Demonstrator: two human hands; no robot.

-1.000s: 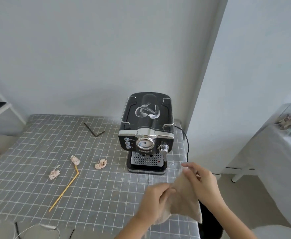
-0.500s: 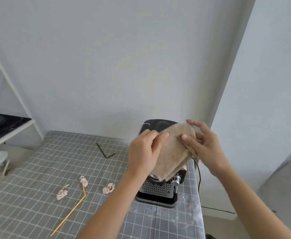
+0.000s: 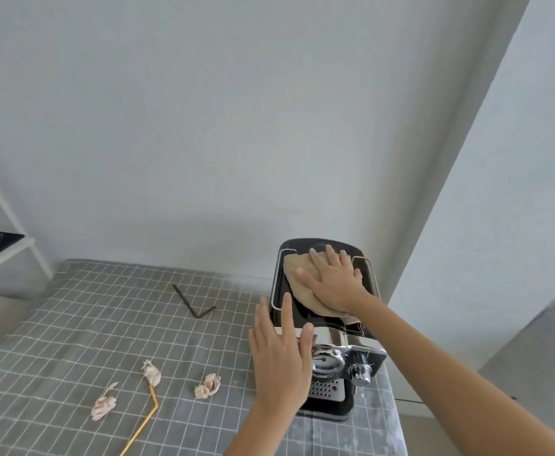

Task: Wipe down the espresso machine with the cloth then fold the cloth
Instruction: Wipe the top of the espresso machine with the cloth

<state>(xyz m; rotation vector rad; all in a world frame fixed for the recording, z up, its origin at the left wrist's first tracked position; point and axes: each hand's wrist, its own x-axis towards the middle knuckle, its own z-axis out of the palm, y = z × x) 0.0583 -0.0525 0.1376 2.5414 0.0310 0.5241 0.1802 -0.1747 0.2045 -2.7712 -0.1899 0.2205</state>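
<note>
While right hand [image 3: 333, 281] presses it, tan cloth [image 3: 297, 284] lies rumpled atop machine [image 3: 327, 324].

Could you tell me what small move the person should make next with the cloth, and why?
Probably sweep the right hand sideways across the espresso machine lid: it presses the beige cloth flat on the top, which shows bare black surface around it, while the open left hand rests at the machine's front left side.
</note>
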